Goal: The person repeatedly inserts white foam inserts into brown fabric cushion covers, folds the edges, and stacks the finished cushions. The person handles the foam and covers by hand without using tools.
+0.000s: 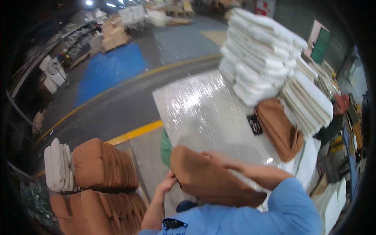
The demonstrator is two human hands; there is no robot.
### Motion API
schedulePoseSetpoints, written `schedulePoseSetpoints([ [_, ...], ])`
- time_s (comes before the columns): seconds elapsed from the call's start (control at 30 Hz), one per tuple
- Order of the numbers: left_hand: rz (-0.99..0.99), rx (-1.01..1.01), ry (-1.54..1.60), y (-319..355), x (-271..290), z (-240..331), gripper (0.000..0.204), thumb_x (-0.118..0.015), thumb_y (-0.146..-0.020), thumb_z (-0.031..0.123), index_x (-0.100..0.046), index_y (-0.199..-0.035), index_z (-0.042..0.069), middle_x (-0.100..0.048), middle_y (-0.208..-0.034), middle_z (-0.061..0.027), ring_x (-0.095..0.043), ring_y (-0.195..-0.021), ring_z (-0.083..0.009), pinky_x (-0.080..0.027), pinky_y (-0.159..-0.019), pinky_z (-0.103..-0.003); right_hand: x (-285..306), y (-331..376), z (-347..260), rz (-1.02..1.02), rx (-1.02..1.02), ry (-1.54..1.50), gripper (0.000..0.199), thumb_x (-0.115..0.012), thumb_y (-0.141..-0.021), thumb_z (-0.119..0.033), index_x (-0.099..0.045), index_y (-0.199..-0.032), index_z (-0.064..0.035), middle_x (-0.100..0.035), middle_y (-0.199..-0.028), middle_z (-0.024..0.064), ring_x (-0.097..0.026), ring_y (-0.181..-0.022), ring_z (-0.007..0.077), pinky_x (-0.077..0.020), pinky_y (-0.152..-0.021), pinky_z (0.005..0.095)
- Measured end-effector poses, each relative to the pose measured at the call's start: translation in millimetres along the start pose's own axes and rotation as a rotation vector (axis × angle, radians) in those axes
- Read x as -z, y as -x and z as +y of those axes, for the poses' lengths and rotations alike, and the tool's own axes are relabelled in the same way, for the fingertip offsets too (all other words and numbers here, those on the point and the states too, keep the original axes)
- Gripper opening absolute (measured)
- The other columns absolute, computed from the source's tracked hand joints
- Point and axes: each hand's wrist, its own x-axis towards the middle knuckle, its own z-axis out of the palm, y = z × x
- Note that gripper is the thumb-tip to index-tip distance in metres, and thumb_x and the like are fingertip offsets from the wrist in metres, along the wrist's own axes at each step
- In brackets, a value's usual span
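A brown cushion [211,178] is held up in front of my body, over the near edge of the table. At its left end, my left hand [168,181] is closed on the edge. My right hand [212,157] grips the far upper edge, its fingers partly hidden by the fabric. The cushion's underside is out of sight. Beyond it lies the plastic-covered table [203,129]. On the right of the table rests a crumpled brown cover [276,127], next to a small black card [254,124].
A tall stack of white foam pads [260,55] stands at the table's far right, with more pads [307,98] leaning beside it. Brown cushions [103,164] are piled at the left, next to white pads [58,164]. A green bin-like object [165,148] shows at the table's left edge.
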Motion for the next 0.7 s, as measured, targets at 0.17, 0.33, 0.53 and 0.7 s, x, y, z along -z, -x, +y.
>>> schedulePoseSetpoints([
  [0.17, -0.269, 0.075, -0.13, 1, 31, 2, 0.047, -0.072, -0.092, 0.0, -0.063, -0.137, 0.008, -0.072, -0.126, -0.0013, -0.067, -0.114, -0.0171, -0.055, -0.098, -0.039, 59, 166, 3, -0.303, -0.394, -0.901, 0.067, -0.058, -0.104, -0.054, -0.055, -0.151, -0.0066, -0.064, -0.139, 0.0082, -0.061, -0.123, 0.0193, -0.0492, -0.105, 0.0406],
  [0.33, -0.176, -0.012, -0.459, -11, 14, 8, 0.054, -0.08, -0.088, 0.002, -0.063, -0.138, 0.007, -0.07, -0.131, -0.0029, -0.066, -0.117, -0.0191, -0.054, -0.099, -0.039, 64, 291, -20, -0.156, -0.177, -0.899, 0.058, -0.065, -0.104, -0.041, -0.055, -0.148, -0.0032, -0.066, -0.13, 0.0095, -0.062, -0.116, 0.0152, -0.0516, -0.098, 0.0345],
  [0.53, -0.121, 0.129, -0.027, -35, -3, 26, 0.057, -0.077, -0.092, -0.001, -0.057, -0.145, 0.005, -0.063, -0.141, -0.0061, -0.06, -0.127, -0.0196, -0.053, -0.102, -0.039, 40, 298, -69, 0.377, -0.321, -0.346, 0.023, -0.075, -0.096, -0.016, -0.064, -0.083, 0.0002, -0.064, -0.072, 0.0015, -0.053, -0.068, 0.0087, -0.0428, -0.059, 0.0349],
  [0.7, -0.234, -0.043, -0.212, -38, -6, 36, 0.051, -0.072, -0.096, 0.004, -0.056, -0.145, 0.004, -0.062, -0.142, -0.0089, -0.06, -0.128, -0.0222, -0.05, -0.106, -0.04, 49, 301, -122, 0.727, -0.165, -0.077, 0.016, -0.074, -0.091, -0.013, -0.066, -0.087, 0.0004, -0.057, -0.073, 0.0131, -0.055, -0.064, 0.0271, -0.044, -0.058, 0.0373],
])
